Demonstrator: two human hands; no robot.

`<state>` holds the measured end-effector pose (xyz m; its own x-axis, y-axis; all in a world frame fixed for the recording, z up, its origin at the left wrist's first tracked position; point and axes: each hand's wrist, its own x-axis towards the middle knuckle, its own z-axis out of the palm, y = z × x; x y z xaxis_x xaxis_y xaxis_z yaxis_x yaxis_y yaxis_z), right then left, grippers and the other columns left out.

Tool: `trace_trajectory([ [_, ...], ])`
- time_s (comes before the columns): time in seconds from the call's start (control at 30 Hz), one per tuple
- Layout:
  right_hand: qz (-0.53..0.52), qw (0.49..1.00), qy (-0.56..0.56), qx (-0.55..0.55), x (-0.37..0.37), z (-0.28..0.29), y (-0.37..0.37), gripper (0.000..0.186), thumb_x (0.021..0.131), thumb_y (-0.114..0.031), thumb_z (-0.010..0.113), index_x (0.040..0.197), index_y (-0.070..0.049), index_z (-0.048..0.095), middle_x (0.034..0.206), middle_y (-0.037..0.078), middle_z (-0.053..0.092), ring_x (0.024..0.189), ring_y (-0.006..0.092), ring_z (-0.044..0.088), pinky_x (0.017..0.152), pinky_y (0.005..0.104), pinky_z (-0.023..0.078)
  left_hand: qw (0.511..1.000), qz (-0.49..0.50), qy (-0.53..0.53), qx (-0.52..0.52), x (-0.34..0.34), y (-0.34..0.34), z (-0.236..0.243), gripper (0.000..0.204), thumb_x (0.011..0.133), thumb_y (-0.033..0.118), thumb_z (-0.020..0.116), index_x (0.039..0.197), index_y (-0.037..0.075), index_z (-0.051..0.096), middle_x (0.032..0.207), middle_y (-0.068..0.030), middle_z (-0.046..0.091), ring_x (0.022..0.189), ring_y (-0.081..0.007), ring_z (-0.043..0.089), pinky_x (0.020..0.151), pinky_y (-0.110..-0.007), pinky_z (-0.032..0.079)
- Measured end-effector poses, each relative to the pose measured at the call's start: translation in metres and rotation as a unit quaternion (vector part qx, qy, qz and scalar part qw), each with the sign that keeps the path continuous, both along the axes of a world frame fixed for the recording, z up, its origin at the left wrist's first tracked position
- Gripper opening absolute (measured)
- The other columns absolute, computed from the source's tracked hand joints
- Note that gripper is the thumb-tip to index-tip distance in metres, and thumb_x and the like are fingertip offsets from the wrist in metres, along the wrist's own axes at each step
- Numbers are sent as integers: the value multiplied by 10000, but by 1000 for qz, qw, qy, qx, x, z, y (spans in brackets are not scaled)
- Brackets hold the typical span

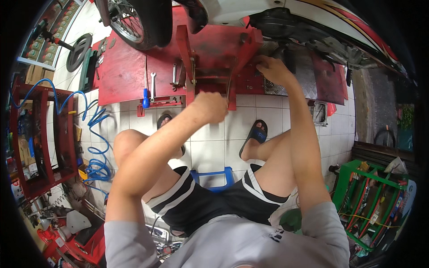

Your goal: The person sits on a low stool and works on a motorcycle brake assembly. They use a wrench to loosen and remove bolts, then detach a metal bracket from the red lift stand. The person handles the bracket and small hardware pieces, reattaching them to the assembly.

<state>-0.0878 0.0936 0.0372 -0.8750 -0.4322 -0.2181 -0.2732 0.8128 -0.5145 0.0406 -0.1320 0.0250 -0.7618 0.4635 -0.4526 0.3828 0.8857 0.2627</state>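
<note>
My left hand (211, 107) is closed in a fist in front of a red metal stand (183, 47). A thin rod-like shape rises beside its knuckles, but what the fist holds is hidden. Further right, my right hand (273, 70) reaches under a motorcycle (290, 27), fingers bent and drawn together near the stand's right leg. Whatever lies between those fingertips is too small to name. Small bolts or nuts (250, 85) lie just below that hand on the red work platform (120, 76). Left of the stand lie a blue-handled screwdriver (145, 99) and a combination wrench (153, 87).
A motorcycle wheel (129, 27) stands at the upper left of the platform. A coiled blue air hose (96, 167) hangs beside a red rack (47, 134). To the right is a green tool rack (371, 196). A blue stool (230, 176) shows between my legs.
</note>
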Motion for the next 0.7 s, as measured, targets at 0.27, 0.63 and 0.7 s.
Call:
trace_trajectory([
  [0.27, 60, 997, 5, -49, -6, -18, -14, 354, 867, -164, 564, 1205, -60, 579, 979, 216, 676, 871, 381, 657, 777, 428, 505, 995, -40, -58, -65, 10, 16, -30, 328, 878, 328, 596, 1074, 72, 655, 993, -129, 691, 978, -308, 660, 890, -452, 465],
  [0.63, 80, 974, -145, 155, 28, 5, -21, 383, 870, -235, 496, 1227, -174, 621, 1199, 158, 631, 1108, 372, 588, 948, 451, 470, 992, 34, -120, -10, 0, 7, 6, 384, 896, 341, 557, 1082, 16, 640, 988, -207, 674, 992, -367, 641, 899, -461, 481],
  [0.7, 110, 968, -166, 154, 32, 2, -13, 408, 896, -271, 474, 1269, -147, 585, 1227, 169, 613, 1140, 367, 567, 974, 450, 448, 985, 55, -148, -73, -12, -3, 24, 397, 904, 336, 526, 1032, -15, 662, 1013, -237, 668, 988, -377, 642, 889, -465, 490],
])
